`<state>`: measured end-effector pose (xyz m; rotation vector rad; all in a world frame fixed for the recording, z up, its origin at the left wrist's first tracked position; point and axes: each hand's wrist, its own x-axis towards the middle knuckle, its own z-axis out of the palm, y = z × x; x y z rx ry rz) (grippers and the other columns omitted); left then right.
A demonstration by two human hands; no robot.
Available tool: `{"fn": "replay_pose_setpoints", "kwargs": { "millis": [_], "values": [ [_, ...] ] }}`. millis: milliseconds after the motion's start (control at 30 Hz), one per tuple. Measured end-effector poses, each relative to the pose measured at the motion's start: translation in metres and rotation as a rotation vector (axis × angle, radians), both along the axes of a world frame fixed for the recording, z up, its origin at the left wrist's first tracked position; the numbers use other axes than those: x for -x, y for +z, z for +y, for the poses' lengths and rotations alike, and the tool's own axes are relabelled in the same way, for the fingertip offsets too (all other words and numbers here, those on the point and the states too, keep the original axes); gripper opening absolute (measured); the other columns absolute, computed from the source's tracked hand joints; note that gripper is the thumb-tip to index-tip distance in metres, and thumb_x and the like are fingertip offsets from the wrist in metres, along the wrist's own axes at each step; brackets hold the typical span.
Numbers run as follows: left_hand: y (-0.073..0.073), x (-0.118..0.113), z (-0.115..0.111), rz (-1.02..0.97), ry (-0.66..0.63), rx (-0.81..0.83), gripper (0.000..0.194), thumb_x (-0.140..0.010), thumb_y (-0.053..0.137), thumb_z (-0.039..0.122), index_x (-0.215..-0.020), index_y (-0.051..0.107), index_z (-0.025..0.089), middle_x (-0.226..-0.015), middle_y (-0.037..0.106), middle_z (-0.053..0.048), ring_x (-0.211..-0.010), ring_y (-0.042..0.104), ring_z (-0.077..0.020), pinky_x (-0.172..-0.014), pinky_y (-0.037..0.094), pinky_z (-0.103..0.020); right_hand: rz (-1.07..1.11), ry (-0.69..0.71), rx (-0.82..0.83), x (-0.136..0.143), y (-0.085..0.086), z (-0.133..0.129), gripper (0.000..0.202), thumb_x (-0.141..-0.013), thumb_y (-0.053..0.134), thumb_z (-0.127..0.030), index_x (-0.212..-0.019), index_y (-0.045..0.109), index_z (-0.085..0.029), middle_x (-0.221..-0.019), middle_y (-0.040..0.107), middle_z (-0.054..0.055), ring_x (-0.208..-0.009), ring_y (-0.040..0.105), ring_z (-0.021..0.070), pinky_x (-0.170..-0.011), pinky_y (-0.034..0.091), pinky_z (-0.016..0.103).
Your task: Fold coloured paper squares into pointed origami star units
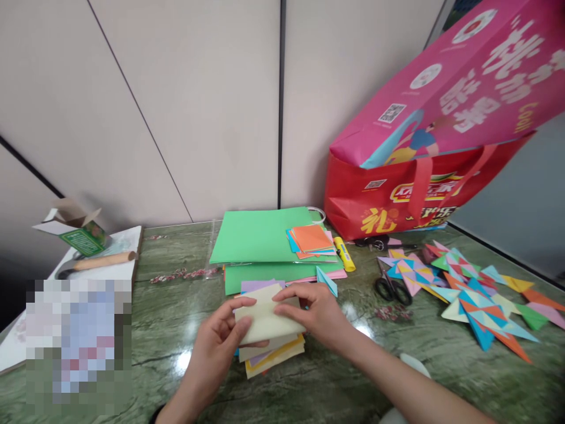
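Observation:
A pale cream sheet of paper (269, 321) is held between both hands over a loose stack of coloured paper (282, 358). My left hand (223, 333) pinches its left side, thumb on top and some fingers beneath. With thumb and index finger together, my right hand (311, 309) grips the sheet's upper right part. The sheet looks folded or curled over. Beneath it, yellow, purple and cream edges of the stack stick out. A small light-blue folded piece (327, 281) lies just beyond my right hand.
Behind the hands lie green sheets (260, 235), small coloured squares (313, 239) and a yellow glue stick (344, 254). To the right are scissors (392, 288), folded paper stars (479, 309) and a red bag (371, 200). An open box (86, 237) stands left.

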<state>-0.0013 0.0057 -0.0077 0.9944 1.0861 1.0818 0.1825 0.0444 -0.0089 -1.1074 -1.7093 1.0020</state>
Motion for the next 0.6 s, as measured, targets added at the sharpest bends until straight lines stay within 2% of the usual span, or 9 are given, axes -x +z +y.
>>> {"fn": "replay_pose_setpoints", "kwargs": {
  "millis": [167,333,600],
  "values": [
    [0.0037,-0.0019,-0.0009,0.021,0.002,0.001,0.026,-0.073,0.066,0.030,-0.096,0.059,0.018,-0.072,0.067,0.001,-0.065,0.065,-0.0169,-0.060,0.057,-0.030,-0.052,0.031,0.003,-0.0008,0.0026,-0.0010,0.011,-0.071,0.066,-0.020,-0.081,0.070,-0.018,-0.078,0.071,0.002,-0.061,0.057,0.0127,-0.052,0.040,0.021],
    [0.0069,-0.0039,-0.0019,0.042,-0.028,0.031,0.030,-0.068,0.069,0.035,-0.092,0.060,0.019,-0.065,0.068,0.001,-0.058,0.064,-0.0154,-0.056,0.055,-0.026,-0.040,0.124,-0.019,0.0007,0.0032,-0.0024,0.013,-0.074,0.061,-0.016,-0.084,0.069,-0.019,-0.083,0.070,0.002,-0.075,0.062,0.0153,-0.067,0.046,0.024],
    [0.0065,-0.0038,-0.0012,0.102,-0.054,0.016,0.030,-0.070,0.067,0.037,-0.093,0.058,0.019,-0.059,0.066,0.002,-0.056,0.060,-0.0129,-0.053,0.047,-0.020,0.004,0.129,0.030,0.0024,-0.0025,-0.0019,0.011,-0.072,0.063,-0.015,-0.081,0.070,-0.018,-0.081,0.071,0.003,-0.076,0.063,0.0158,-0.071,0.047,0.026]
  ]
}}
